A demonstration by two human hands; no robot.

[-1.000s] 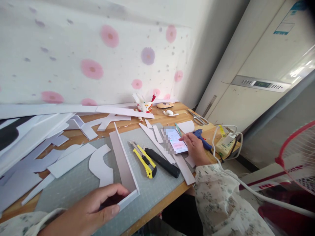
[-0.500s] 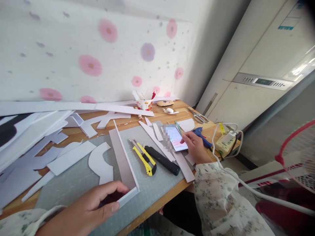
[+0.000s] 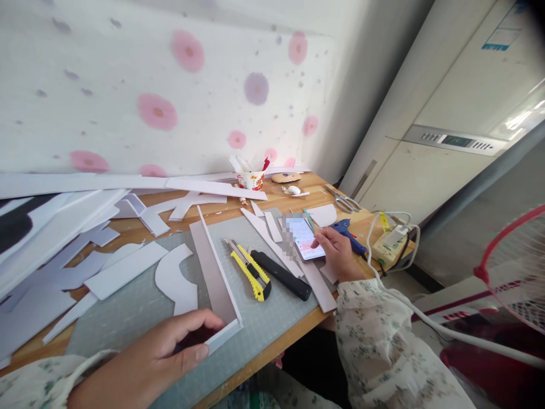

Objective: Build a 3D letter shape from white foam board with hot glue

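My left hand (image 3: 155,355) is closed on the near end of a long white foam board piece (image 3: 219,289) with upright edges. The thumb is outside the end wall and the fingers are inside. At the right, my right hand (image 3: 338,253) rests by a smartphone (image 3: 304,236), fingers bent together and fingertips on its lit screen. A thin teal stick (image 3: 309,220) lies beside these fingers; I cannot tell whether they touch it. Between the hands lie a yellow utility knife (image 3: 251,272) and a black-handled tool (image 3: 281,274). A curved white cutout (image 3: 174,281) lies left of the held piece.
A grey cutting mat (image 3: 140,315) covers the wooden table's near part. White board scraps (image 3: 59,227) pile up at the left. A blue glue gun (image 3: 349,234), scissors (image 3: 343,200), a power strip (image 3: 389,244) and a white cable (image 3: 426,326) are right. A cup (image 3: 251,180) stands behind.
The view has shifted very slightly. Both hands keep their places, the left on the board piece and the right at the phone.
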